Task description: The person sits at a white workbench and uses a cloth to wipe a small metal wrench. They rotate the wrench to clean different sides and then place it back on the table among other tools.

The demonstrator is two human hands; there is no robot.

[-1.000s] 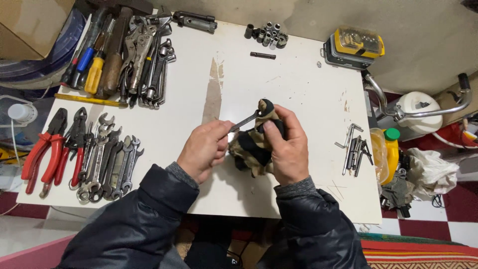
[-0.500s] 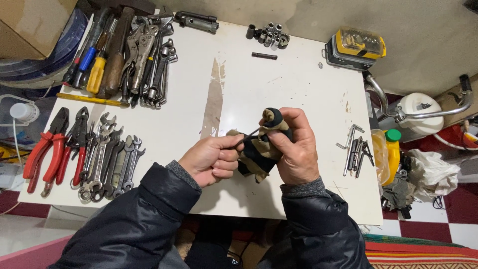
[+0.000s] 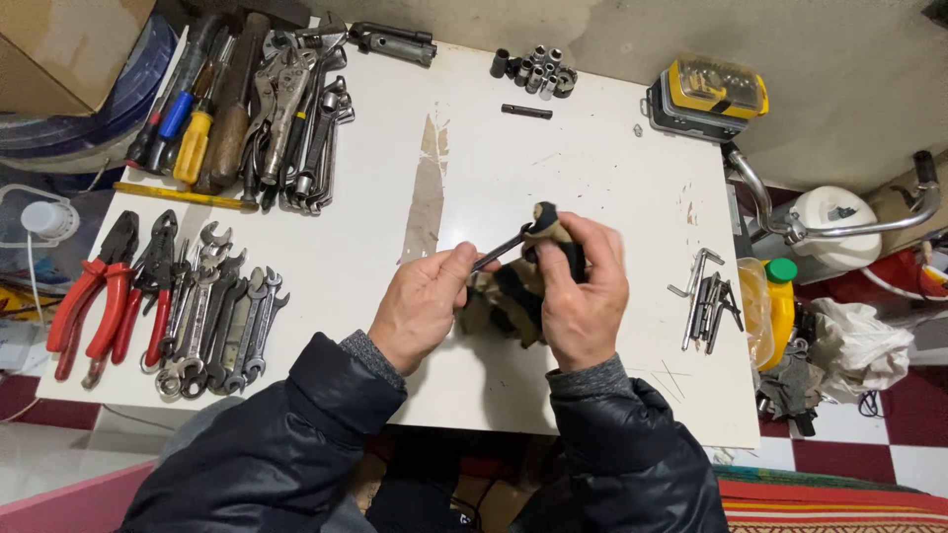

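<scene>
My left hand (image 3: 423, 306) pinches the near end of a small metal wrench (image 3: 499, 250) over the middle of a white table (image 3: 592, 168). My right hand (image 3: 581, 288) grips a tan and black striped rag (image 3: 509, 296), bunched around the wrench's far end. Both hands are close together, about a hand's width from the table's front edge. The wrench head is hidden inside the rag.
Red-handled pliers (image 3: 94, 291) and several wrenches (image 3: 212, 311) lie at the left. Screwdrivers and locking pliers (image 3: 247, 109) fill the back left. Sockets (image 3: 533, 67) sit at the back, hex keys (image 3: 706, 296) at the right, a yellow bit case (image 3: 706, 94) at the back right corner.
Both hands moved slightly back up the table. The rag slid along the wrench, and the left hand's grip on its end shifted.
</scene>
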